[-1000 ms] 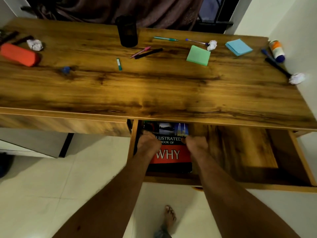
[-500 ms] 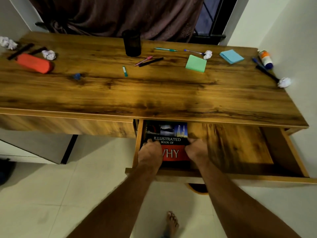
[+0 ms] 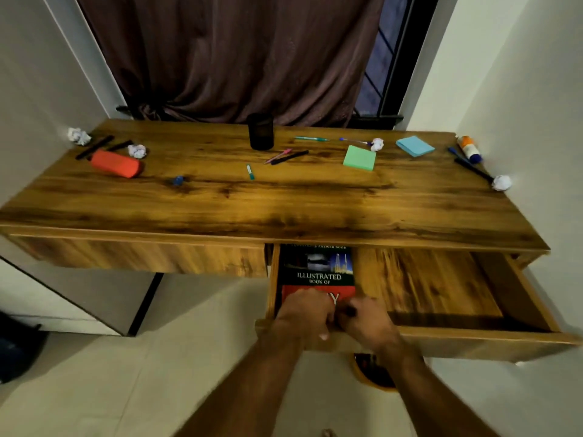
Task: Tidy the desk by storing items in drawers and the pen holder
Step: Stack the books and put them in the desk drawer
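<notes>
The right drawer (image 3: 467,337) of the wooden desk (image 3: 284,209) stands pulled out. A book (image 3: 317,269) titled "Illustrated Book of Why" lies flat in its left end. My left hand (image 3: 303,313) and my right hand (image 3: 367,324) sit close together over the book's near edge, at the drawer's front wall. Both are blurred, so their hold is unclear. A black pen holder (image 3: 260,132) stands at the desk's back middle. Pens (image 3: 285,156) lie loose around it.
On the desk lie a red pencil case (image 3: 116,164), green sticky notes (image 3: 359,157), blue sticky notes (image 3: 415,146), a glue stick (image 3: 468,148), black markers (image 3: 471,168) and several crumpled paper balls (image 3: 501,182). The left drawer (image 3: 142,257) is closed. A wall stands close on the right.
Both hands have slid back along the book towards the drawer's front and come closer together. The camera has pulled back and tilted up, showing more curtain.
</notes>
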